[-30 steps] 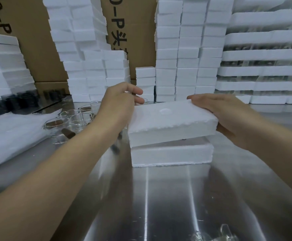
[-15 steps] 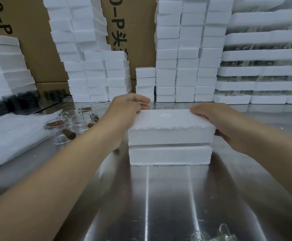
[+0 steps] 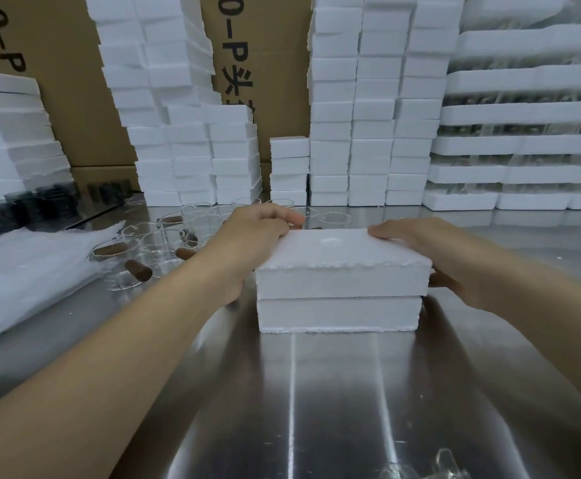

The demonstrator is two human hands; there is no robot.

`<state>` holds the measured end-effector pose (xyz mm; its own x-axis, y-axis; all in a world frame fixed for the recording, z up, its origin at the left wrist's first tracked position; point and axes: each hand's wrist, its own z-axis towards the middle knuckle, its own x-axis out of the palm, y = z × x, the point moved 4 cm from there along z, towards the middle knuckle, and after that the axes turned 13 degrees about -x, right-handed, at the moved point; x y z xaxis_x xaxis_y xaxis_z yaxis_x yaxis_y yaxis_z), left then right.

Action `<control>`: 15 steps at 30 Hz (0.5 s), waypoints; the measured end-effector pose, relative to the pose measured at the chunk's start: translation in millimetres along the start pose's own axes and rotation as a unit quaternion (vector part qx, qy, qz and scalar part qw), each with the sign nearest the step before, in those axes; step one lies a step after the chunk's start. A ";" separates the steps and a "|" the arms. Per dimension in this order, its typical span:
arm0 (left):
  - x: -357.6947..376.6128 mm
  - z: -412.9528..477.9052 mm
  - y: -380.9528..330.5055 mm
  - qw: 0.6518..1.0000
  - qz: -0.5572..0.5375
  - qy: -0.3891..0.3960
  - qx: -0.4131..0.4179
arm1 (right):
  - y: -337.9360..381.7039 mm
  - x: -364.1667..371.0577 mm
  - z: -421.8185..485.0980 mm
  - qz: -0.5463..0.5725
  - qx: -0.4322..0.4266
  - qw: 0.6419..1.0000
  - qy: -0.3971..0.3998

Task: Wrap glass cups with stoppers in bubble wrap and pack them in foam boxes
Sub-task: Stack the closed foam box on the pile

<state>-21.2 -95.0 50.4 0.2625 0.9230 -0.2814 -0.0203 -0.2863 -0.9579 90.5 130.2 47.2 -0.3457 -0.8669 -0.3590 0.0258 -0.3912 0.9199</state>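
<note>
Two hands grip a foam lid (image 3: 341,261) seated on its foam base (image 3: 339,314), mid steel table (image 3: 316,392).
The left hand (image 3: 254,243) curls its fingers over the lid's far left corner. The right hand (image 3: 430,252) lays its fingers along the far right edge, thumb tucked under the end. Both forearms reach straight in. Glass cups (image 3: 144,243) with stoppers stand to the left, beside the bubble wrap (image 3: 23,271).

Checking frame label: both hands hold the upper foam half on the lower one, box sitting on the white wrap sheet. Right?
One error. The head view shows the lower foam half on the steel table; the white wrap sheet lies apart, to its left. The left hand and right hand do hold the upper foam half.
</note>
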 end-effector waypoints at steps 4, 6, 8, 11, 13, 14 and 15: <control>-0.5 2.4 1.5 1.000 -0.001 -0.001 0.004 | 0.5 -0.5 -1.3 -0.005 -0.007 1.000 0.011; 0.6 3.3 1.6 1.000 0.005 -0.002 0.011 | 0.4 -0.6 -1.7 -0.004 -0.007 1.000 0.014; 0.9 3.5 1.2 1.000 0.010 -0.006 0.021 | 1.3 0.6 -2.6 0.000 -0.006 1.000 0.020; 1.1 1.3 -0.7 0.999 0.025 0.002 0.026 | 0.8 1.5 -6.1 0.015 -0.003 0.999 0.036; -0.9 -1.7 -3.8 1.000 0.022 0.018 0.012 | 1.0 2.6 -7.7 0.026 -0.004 0.998 0.049; -3.5 -3.4 -5.7 1.000 0.014 0.024 -0.001 | 0.4 2.4 -5.6 0.032 -0.003 0.998 0.045; -6.9 -4.5 -7.5 0.999 -0.004 0.031 -0.018 | -1.6 2.4 -2.6 0.038 0.003 0.999 0.037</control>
<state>-18.5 -100.4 59.9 0.3211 0.9078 -0.2696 0.0166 -0.2900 -0.9569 92.0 127.9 44.5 -0.2729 -0.9147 -0.2979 0.0445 -0.3214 0.9459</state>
